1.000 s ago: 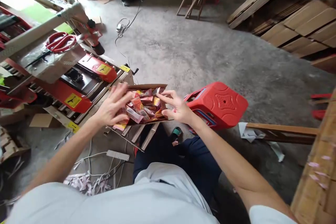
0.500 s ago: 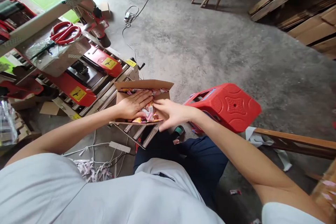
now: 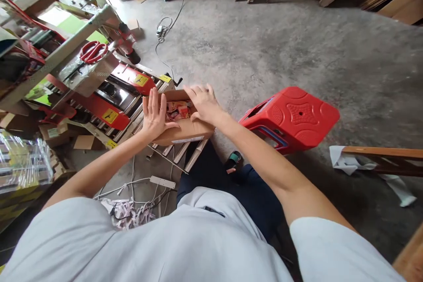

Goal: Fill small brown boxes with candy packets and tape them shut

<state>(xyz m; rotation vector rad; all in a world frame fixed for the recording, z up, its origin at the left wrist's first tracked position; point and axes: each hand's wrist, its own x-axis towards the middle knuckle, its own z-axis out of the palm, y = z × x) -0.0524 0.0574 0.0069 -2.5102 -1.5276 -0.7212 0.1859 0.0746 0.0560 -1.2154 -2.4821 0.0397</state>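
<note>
A cardboard box (image 3: 185,135) rests on the end of the roller conveyor (image 3: 180,154) in front of me. Small red and orange wrapped packets (image 3: 179,110) show inside it. My left hand (image 3: 154,114) lies along the box's left side, fingers stretched out and thumb pointing inward over the near edge. Across from it, my right hand (image 3: 205,105) is spread over the right side of the box, its fingertips slightly blurred at the far corner. Neither hand grips anything. The side flaps are largely hidden by my hands.
On the left stands a red and grey machine with yellow warning labels (image 3: 110,116); red-handled scissors (image 3: 94,52) lie on top. A red plastic stool (image 3: 297,116) stands to the right. A power strip (image 3: 162,182), cables and paper strips (image 3: 130,213) lie on the floor.
Both hands have come up off the packets inside and moved apart to the two sides of the box. The near flap now stands folded down outside, and the camera view has shifted.
</note>
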